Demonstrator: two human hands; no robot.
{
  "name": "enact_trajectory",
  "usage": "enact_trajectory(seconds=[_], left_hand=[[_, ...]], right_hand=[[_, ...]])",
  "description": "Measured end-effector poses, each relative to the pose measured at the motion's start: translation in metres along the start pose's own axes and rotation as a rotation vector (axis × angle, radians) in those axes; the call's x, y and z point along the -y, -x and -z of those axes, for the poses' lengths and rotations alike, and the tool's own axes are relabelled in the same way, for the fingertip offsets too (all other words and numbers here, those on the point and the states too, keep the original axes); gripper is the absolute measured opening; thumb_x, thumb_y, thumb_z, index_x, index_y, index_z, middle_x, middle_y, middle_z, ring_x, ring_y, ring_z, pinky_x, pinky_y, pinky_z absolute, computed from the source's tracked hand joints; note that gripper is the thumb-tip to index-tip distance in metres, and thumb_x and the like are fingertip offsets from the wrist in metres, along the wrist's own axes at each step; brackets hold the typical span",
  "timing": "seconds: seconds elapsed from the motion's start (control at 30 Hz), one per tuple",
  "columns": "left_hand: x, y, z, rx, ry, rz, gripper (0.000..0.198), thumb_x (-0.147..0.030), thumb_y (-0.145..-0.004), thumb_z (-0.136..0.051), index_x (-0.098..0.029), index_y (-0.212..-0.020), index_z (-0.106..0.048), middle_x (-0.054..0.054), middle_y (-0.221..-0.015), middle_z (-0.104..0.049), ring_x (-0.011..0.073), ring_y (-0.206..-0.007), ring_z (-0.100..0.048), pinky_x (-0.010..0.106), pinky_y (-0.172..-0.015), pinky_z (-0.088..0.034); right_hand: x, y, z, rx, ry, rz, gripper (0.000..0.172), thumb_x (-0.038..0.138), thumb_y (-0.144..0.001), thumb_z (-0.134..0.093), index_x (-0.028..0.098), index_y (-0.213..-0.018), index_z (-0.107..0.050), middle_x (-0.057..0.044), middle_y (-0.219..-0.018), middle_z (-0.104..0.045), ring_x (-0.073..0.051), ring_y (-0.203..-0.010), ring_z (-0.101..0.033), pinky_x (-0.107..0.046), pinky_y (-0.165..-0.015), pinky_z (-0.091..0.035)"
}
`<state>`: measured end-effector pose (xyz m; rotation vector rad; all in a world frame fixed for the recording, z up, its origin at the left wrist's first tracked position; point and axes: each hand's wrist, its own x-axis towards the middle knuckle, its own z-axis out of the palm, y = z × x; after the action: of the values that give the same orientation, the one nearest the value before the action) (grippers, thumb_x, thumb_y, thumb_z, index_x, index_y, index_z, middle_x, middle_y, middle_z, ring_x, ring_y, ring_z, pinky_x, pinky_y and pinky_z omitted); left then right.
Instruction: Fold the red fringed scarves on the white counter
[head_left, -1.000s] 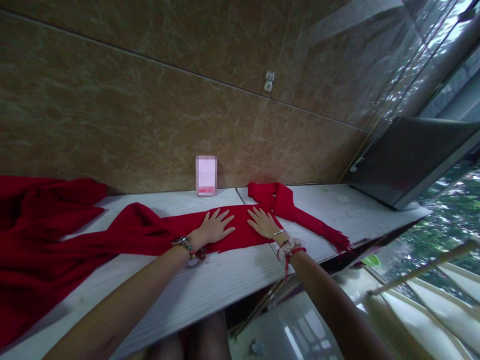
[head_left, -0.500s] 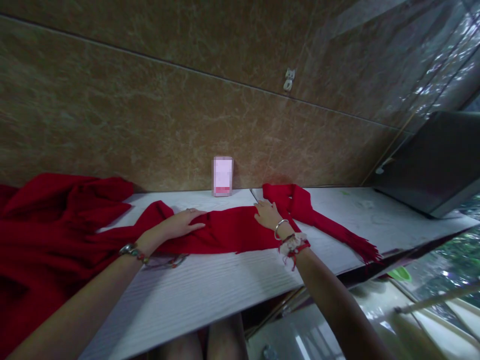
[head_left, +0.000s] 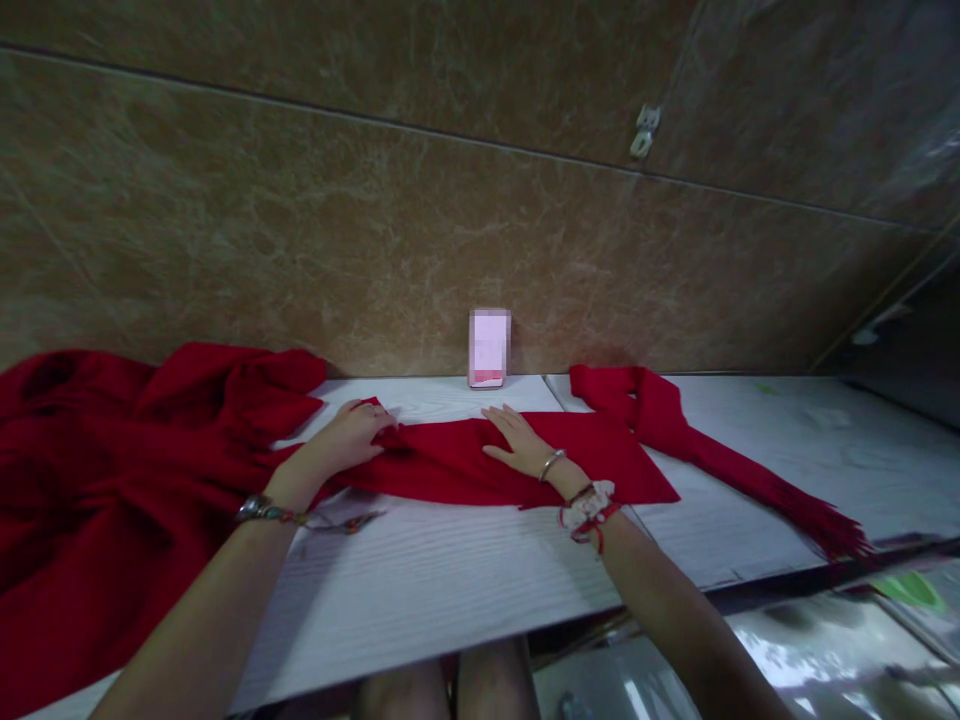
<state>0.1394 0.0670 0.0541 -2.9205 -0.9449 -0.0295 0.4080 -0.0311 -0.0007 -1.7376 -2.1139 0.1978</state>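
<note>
A long red scarf lies along the white wood-grain table, its fringed end hanging near the front edge at the right. My left hand has its fingers curled on a gathered part of the scarf, where the cloth bunches under the fingertips. My right hand rests flat on the smoothed middle stretch, fingers extended. To the left, the red cloth spreads into a large crumpled heap; its folds hide how it joins the flat strip.
A phone with a lit, blurred screen leans against the brown marbled wall. A small white hook sits on that wall. The table's front edge runs above my knees. A dark box-like object stands far right.
My left hand has gone from lying flat to gripping gathered cloth. My right hand has slid leftward along the scarf, uncovering its folded corner. The view has shifted left.
</note>
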Motion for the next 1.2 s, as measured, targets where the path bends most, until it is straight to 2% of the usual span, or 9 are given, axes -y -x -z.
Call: enact_trajectory(seconds=[0.17,0.27,0.37,0.5,0.63,0.77,0.83,0.97,1.2], left_hand=[[-0.01,0.001,0.002,-0.125,0.071,-0.016,0.03,-0.036,-0.079,-0.049,-0.019,-0.101,-0.06,0.008,-0.107,-0.058,0.0221,-0.103,-0.05,0.037,-0.094,-0.033],[-0.007,0.002,-0.005,-0.189,0.054,0.181,0.044,-0.042,-0.079,-0.048,-0.019,-0.116,-0.051,0.012,-0.125,-0.046,0.0283,-0.117,-0.039,0.043,-0.095,-0.031],[0.006,0.003,-0.014,-0.145,0.136,0.419,0.063,-0.044,-0.077,-0.05,-0.009,-0.129,-0.036,0.021,-0.123,-0.047,0.0319,-0.113,-0.045,0.041,-0.09,-0.037],[0.024,0.003,-0.018,-0.148,0.349,0.491,0.07,-0.036,-0.069,-0.059,-0.008,-0.128,-0.036,0.016,-0.115,-0.055,0.0268,-0.103,-0.054,0.034,-0.087,-0.042],[0.028,0.008,-0.007,-0.449,0.462,0.477,0.047,-0.02,-0.067,-0.053,-0.013,-0.114,-0.051,0.007,-0.108,-0.06,0.02,-0.098,-0.056,0.029,-0.088,-0.042],[0.025,0.019,0.014,-0.779,0.357,0.411,0.037,-0.009,-0.067,-0.04,-0.017,-0.099,-0.058,0.003,-0.095,-0.06,0.0166,-0.093,-0.055,0.028,-0.086,-0.042],[0.028,0.024,0.02,-0.715,0.294,0.327,0.028,-0.008,-0.065,-0.041,-0.017,-0.084,-0.061,0.004,-0.09,-0.057,0.0175,-0.091,-0.053,0.029,-0.085,-0.042],[0.035,0.028,0.02,-0.322,0.202,0.134,0.016,-0.007,-0.055,-0.047,-0.015,-0.063,-0.057,0.008,-0.105,-0.05,0.0219,-0.101,-0.048,0.033,-0.091,-0.038],[-0.009,0.019,0.019,-0.048,0.193,-0.134,0.051,-0.01,-0.058,-0.051,-0.016,-0.109,-0.054,0.007,-0.124,-0.048,0.0204,-0.112,-0.045,0.031,-0.096,-0.033]], right_hand=[[-0.002,0.001,0.001,-0.046,-0.03,0.023,0.059,0.04,-0.077,-0.055,0.016,-0.129,-0.04,-0.014,-0.138,-0.031,-0.029,-0.132,-0.014,-0.049,-0.105,-0.019],[0.006,0.003,0.004,-0.11,-0.067,0.122,0.038,0.04,-0.08,-0.052,0.02,-0.112,-0.058,-0.01,-0.135,-0.036,-0.027,-0.131,-0.017,-0.049,-0.105,-0.019],[0.021,0.008,0.007,-0.112,-0.105,0.21,0.032,0.041,-0.078,-0.054,0.018,-0.098,-0.065,-0.011,-0.132,-0.04,-0.026,-0.129,-0.022,-0.047,-0.105,-0.021],[0.037,0.012,0.006,-0.064,-0.149,0.32,0.029,0.037,-0.069,-0.065,0.016,-0.089,-0.067,-0.013,-0.125,-0.047,-0.026,-0.125,-0.031,-0.045,-0.104,-0.026],[0.039,0.01,0.0,-0.071,-0.253,0.375,0.011,0.021,-0.071,-0.06,0.018,-0.079,-0.067,-0.009,-0.111,-0.058,-0.021,-0.113,-0.047,-0.04,-0.098,-0.036],[0.034,0.009,-0.001,-0.139,-0.423,0.282,0.016,0.016,-0.073,-0.054,0.019,-0.084,-0.065,-0.007,-0.101,-0.064,-0.018,-0.101,-0.057,-0.038,-0.094,-0.04],[0.032,0.009,0.001,-0.095,-0.493,0.266,0.016,0.019,-0.074,-0.055,0.018,-0.086,-0.065,-0.008,-0.105,-0.064,-0.018,-0.103,-0.056,-0.038,-0.093,-0.04],[0.033,0.011,0.008,0.196,-0.508,0.34,0.015,0.029,-0.074,-0.059,0.021,-0.084,-0.068,-0.006,-0.107,-0.063,-0.019,-0.112,-0.05,-0.041,-0.102,-0.028],[0.037,0.012,0.013,0.299,-0.476,0.327,0.028,0.038,-0.072,-0.062,0.025,-0.097,-0.066,-0.004,-0.109,-0.063,-0.02,-0.116,-0.046,-0.046,-0.106,-0.015]])
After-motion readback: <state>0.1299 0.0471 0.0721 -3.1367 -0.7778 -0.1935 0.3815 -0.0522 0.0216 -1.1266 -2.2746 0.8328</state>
